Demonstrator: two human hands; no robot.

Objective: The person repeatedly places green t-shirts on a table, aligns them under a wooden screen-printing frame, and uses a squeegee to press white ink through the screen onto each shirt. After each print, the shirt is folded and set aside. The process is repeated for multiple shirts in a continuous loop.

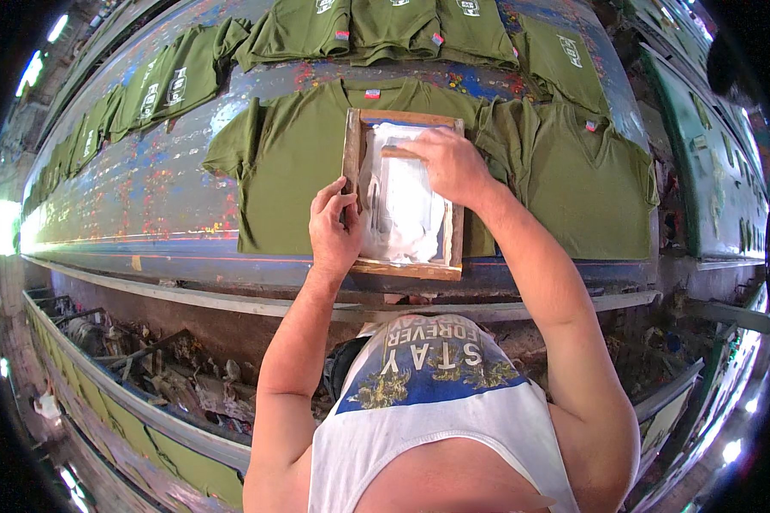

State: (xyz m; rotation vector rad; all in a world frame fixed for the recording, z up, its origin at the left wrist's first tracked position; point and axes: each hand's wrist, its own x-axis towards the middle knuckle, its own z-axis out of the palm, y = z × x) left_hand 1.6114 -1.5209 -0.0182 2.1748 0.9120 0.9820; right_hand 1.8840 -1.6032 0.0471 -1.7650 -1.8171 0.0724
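Screen frame flat on olive shirt, both hands on it.

Wooden screen frame (405, 195) lies on the chest of an olive T-shirt (287, 162) spread on the long paint-spattered table (137, 192). Left hand (335, 229) grips the frame's left rail, thumb on the wood, fingers curled close over the edge. Right hand (447, 162) sits at the top of the white mesh, fingers narrow and pressed together, pointing left; whether it holds a tool under the palm cannot be told. A second olive shirt (586, 184) lies just to the right, touching the first. More olive shirts (393, 30) lie in a row across the far side.
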